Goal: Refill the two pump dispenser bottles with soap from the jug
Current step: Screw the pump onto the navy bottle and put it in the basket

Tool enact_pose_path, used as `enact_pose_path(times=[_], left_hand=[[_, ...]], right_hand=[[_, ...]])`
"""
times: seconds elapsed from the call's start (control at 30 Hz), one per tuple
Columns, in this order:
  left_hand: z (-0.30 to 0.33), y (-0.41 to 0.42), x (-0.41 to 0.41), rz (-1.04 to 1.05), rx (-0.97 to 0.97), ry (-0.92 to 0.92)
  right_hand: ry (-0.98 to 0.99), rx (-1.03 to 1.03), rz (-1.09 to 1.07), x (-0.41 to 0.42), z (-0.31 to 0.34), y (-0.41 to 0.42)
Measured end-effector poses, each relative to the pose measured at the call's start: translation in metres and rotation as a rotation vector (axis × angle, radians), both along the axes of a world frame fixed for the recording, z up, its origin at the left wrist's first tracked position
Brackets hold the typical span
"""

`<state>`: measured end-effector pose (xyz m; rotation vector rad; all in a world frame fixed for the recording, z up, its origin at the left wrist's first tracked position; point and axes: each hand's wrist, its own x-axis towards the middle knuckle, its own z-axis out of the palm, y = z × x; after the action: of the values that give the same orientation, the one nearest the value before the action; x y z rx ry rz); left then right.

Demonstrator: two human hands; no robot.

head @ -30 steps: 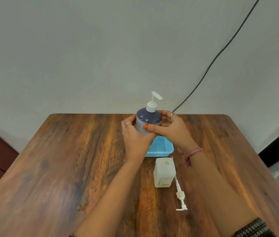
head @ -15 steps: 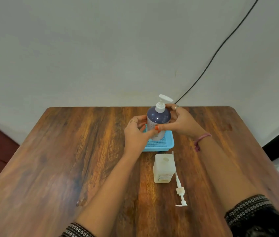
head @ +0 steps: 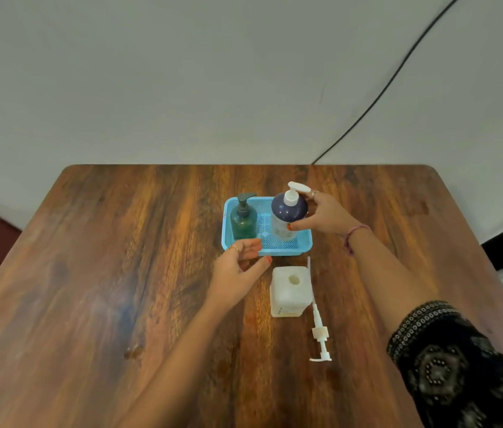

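Note:
A blue mesh basket [head: 302, 246] sits mid-table. In its left half stands a green pump bottle [head: 243, 221] with a dark pump. In its right half stands a purple pump bottle [head: 287, 216] with a white pump, and my right hand [head: 324, 216] grips its right side. My left hand [head: 239, 268] hovers just in front of the basket, fingers apart, holding nothing. The white soap jug [head: 289, 291] stands open-topped in front of the basket. Its white pump [head: 319, 329] lies on the table to the jug's right.
The wooden table [head: 120, 273] runs to a white wall at the back. A black cable [head: 398, 72] hangs down the wall at the right. A small wet spot [head: 132, 352] marks the table at the front left.
The purple bottle has been set down in the basket's right half. My left hand has let go of it and pulled back toward me. The green bottle is now uncovered.

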<state>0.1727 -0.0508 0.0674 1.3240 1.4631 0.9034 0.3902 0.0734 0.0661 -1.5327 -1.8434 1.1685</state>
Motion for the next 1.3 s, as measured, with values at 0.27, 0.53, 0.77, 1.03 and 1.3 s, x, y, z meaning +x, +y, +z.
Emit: enact_pose_path(times=[0.27,0.53,0.77,1.03,1.3], left_hand=[[-0.020,-0.016,-0.004,-0.172,-0.185,0.048],[-0.029,-0.016,-0.006,-0.313,-0.240,0.162],[-0.038,-0.016,-0.002,-0.356,-0.224,0.239],[-0.039,-0.016,0.006,-0.380,-0.201,0.255],[-0.043,-0.020,0.015,-0.336,-0.174,0.204]], right_hand=[[-0.020,-0.102,0.023,0.010,-0.022,0.022],[-0.037,-0.141,0.054,0.010,-0.026,0.032],[0.032,-0.208,0.051,0.009,-0.033,0.029],[0.014,-0.113,-0.014,0.025,-0.025,0.010],[-0.379,0.150,0.202,0.044,-0.051,-0.112]])
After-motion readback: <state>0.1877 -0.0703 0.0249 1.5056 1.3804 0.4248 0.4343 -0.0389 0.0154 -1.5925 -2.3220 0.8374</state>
